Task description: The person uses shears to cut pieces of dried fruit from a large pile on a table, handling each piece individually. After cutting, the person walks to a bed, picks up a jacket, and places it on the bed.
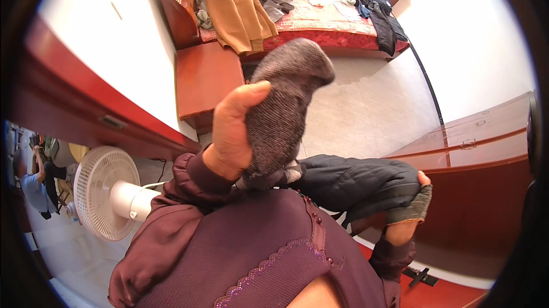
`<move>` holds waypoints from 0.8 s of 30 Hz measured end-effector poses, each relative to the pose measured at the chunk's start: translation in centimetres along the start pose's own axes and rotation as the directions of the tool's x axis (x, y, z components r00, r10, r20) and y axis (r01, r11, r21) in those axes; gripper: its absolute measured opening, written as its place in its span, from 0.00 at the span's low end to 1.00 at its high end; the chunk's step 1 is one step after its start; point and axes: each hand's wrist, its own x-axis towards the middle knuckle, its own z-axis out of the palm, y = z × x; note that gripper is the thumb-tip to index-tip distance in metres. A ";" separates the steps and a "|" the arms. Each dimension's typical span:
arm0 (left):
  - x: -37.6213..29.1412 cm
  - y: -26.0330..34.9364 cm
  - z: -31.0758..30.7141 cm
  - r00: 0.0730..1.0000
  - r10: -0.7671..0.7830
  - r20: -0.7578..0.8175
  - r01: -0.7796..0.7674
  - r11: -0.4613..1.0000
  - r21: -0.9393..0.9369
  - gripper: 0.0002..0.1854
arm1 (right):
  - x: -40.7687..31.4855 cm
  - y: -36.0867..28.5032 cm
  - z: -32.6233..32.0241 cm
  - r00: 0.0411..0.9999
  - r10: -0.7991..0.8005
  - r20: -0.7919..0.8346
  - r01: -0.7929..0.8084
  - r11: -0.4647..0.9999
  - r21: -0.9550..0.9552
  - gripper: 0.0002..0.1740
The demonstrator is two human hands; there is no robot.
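Note:
My left hand (pixel 233 132) grips a dark grey knitted sock (pixel 279 123) in the centre, its thumb lying along the sock's near side. The sock's rounded end points up and bends right; whether a foot is inside cannot be told. Light grey patterned fabric (pixel 294 173) shows at the sock's lower end. To the right stretches a dark padded garment (pixel 356 181), perhaps a trouser leg. At its far right end is my right hand (pixel 422 185), wrapped in a grey-green fingerless covering. Only its fingertips and wrist show, so its grip is hidden.
Clothes lie heaped on a red bed (pixel 332 40), with a brown jacket (pixel 240 12) over its corner. A wooden nightstand (pixel 208 78) adjoins it. A white fan (pixel 107 192) stands left; another person (pixel 36 183) is beyond. Glossy wooden furniture (pixel 476 209) lines the right side.

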 end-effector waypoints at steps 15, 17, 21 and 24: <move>15.2 8.4 -1.0 0.763 0.632 0.138 -0.641 0.709 0.294 0.26 | 37.1 3.0 10.1 0.901 0.197 0.386 -0.342 0.870 0.354 0.18; 15.1 8.8 -0.2 0.601 0.791 0.113 -0.753 0.513 0.412 0.26 | 42.2 3.7 13.2 0.911 0.032 0.412 -0.122 0.973 0.194 0.23; 18.0 10.3 0.2 0.532 0.841 0.095 -0.771 0.436 0.464 0.29 | 51.3 1.8 22.0 0.652 0.346 0.675 -0.681 0.659 0.320 0.14; 20.7 13.1 -1.0 0.491 0.869 0.069 -0.792 0.412 0.451 0.29 | 57.4 1.9 29.7 0.750 0.162 0.642 -0.470 0.812 0.345 0.14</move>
